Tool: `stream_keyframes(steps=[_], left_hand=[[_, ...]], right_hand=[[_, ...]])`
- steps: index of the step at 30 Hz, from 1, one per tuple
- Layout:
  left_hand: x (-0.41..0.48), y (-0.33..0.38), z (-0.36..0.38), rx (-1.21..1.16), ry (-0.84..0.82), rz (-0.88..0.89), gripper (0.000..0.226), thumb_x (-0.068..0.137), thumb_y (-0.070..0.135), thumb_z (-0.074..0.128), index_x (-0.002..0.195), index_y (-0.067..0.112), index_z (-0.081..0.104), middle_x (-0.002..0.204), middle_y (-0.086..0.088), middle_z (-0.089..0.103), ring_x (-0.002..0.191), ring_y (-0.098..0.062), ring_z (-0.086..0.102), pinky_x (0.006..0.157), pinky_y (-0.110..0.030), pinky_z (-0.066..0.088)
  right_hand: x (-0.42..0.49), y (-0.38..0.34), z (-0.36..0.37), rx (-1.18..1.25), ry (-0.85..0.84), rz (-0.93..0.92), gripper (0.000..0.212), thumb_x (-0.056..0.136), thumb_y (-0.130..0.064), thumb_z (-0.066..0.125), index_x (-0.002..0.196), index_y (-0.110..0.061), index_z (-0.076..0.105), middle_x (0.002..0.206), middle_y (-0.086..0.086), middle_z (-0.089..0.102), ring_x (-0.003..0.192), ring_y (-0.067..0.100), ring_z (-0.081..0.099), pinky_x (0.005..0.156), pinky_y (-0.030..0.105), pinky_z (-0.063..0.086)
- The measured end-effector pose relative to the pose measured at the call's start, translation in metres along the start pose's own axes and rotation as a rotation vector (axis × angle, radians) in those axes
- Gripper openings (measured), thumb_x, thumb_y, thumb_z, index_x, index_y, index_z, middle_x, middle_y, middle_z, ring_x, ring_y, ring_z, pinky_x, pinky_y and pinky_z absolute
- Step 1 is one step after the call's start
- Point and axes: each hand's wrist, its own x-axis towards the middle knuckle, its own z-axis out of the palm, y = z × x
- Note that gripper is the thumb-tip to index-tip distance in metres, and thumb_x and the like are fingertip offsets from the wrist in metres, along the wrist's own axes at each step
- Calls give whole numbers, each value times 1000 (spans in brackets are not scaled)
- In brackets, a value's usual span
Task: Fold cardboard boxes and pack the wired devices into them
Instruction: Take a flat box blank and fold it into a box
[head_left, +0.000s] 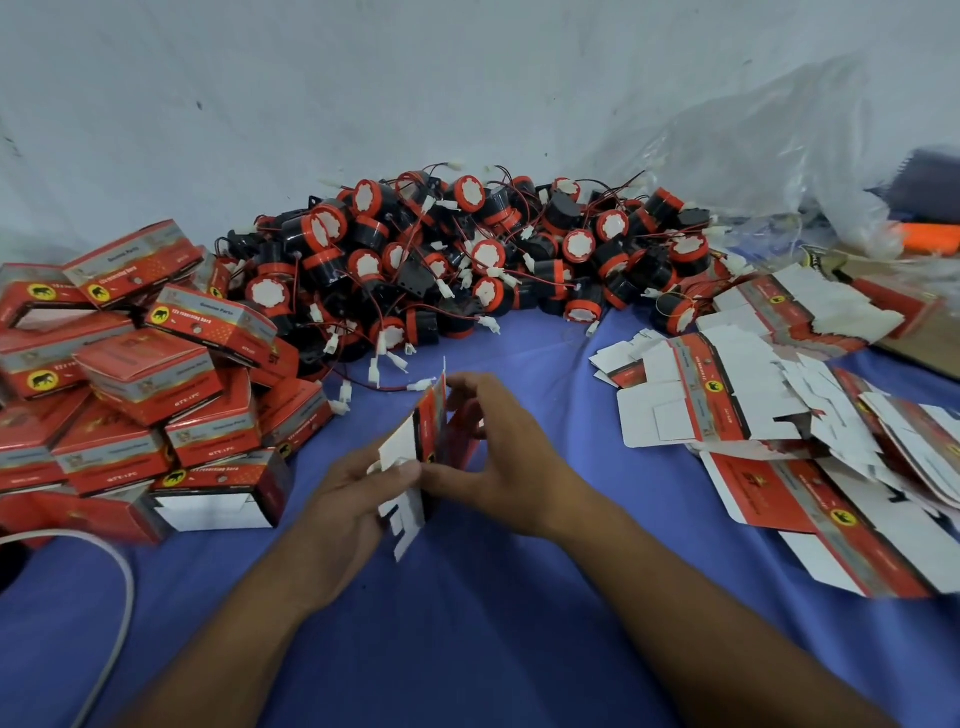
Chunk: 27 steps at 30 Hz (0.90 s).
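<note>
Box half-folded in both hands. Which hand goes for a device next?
Right, probably. The left hand grips the box by its white flaps and can steady it; the right hand sits farther forward, nearer the device pile.

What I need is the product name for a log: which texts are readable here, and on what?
"Genuine Parts": grey band of a stacked folded box.
"12v reversing horn": red face of that box.
"QTY:1PC": lower folded box.
Print on flat blanks and the held box: too blurred.
</note>
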Motion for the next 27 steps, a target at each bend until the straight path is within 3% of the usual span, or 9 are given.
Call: stream_keyframes(steps=[5,8,10,12,16,17,20,24,27], left_hand=[[-5,-2,9,59,-67,43,39,87,22,63,122,5,63,120,-12,70,118,-25,64,98,-34,53],[-6,-6,8,26,-60,-10,41,86,27,54,122,11,66,119,-14,70,113,-24,67,93,-33,56],[-7,-5,6,38,-63,-15,35,81,36,66,109,17,75,109,-12,74,103,-23,71,79,-29,58],[-9,-2,4,73,-97,11,53,67,53,82,108,20,77,106,-9,75,100,-21,71,77,-27,57],[-4,1,-2,192,-85,114,111,62,63,83,146,5,40,136,-31,50,129,-41,51,97,-44,48],[-3,3,-2,278,-107,185,112,66,65,79,151,9,32,140,-30,45,132,-42,47,99,-44,47],[0,8,-1,400,-137,298,118,63,72,79,155,38,13,147,2,47,126,-24,57,94,-33,53],[4,6,-2,261,-44,257,136,48,74,84,155,37,10,136,-1,58,112,-36,63,91,-46,55],[6,6,1,122,-1,186,125,56,60,89,155,30,18,120,-5,68,110,-24,67,84,-32,56]], right_hand=[[-2,-3,2,101,36,-44,84,69,-58,71,139,-28,37,103,-15,55,94,1,58,85,18,50],[-2,-6,3,115,27,-47,83,70,-57,69,140,-24,39,98,-10,55,93,11,56,85,29,50],[-4,-10,3,89,53,-62,72,72,-59,67,134,-27,45,95,-21,55,94,13,55,85,33,50],[-6,-16,4,37,112,-90,65,75,-60,62,131,-31,49,90,-28,54,95,11,53,84,26,46],[-8,-27,8,29,178,-156,55,82,-49,55,134,-31,53,104,-20,63,106,11,56,91,21,44],[-8,-28,10,38,169,-150,57,83,-47,53,136,-26,53,110,-14,67,110,13,58,94,28,47],[-5,-26,11,88,141,-142,55,84,-33,54,136,-15,56,116,-5,70,112,16,63,96,43,50],[0,-19,3,282,131,-75,40,84,-9,58,124,-14,65,110,-10,70,108,9,65,93,36,54],[5,-15,-4,439,122,16,32,83,-11,58,113,-20,69,108,-7,72,106,16,67,94,42,55]])
